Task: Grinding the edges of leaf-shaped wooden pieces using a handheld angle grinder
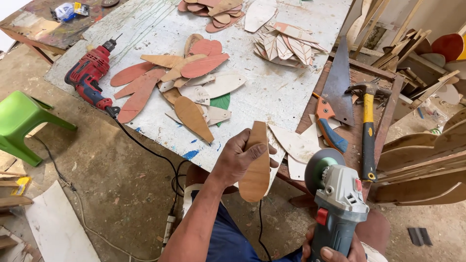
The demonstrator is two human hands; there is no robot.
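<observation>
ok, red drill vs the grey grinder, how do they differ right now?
The red drill lies untouched on the white board; the grey grinder is in the right hand. The drill is red and black with a bare chuck; the grinder is grey with a green-centred disc. Both are handheld power tools. The left hand holds a wooden leaf-shaped piece.

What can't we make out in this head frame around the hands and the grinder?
- Right hand: cut off by the bottom edge, mostly hidden behind the angle grinder.
- Grinder disc: seen nearly edge-on, so its working face and condition are unreadable.
- Leaf-shaped wood piece in the left hand: the fingers cover part of it; its back is unseen.
- Hammer handle end: hidden behind the grinder.
</observation>
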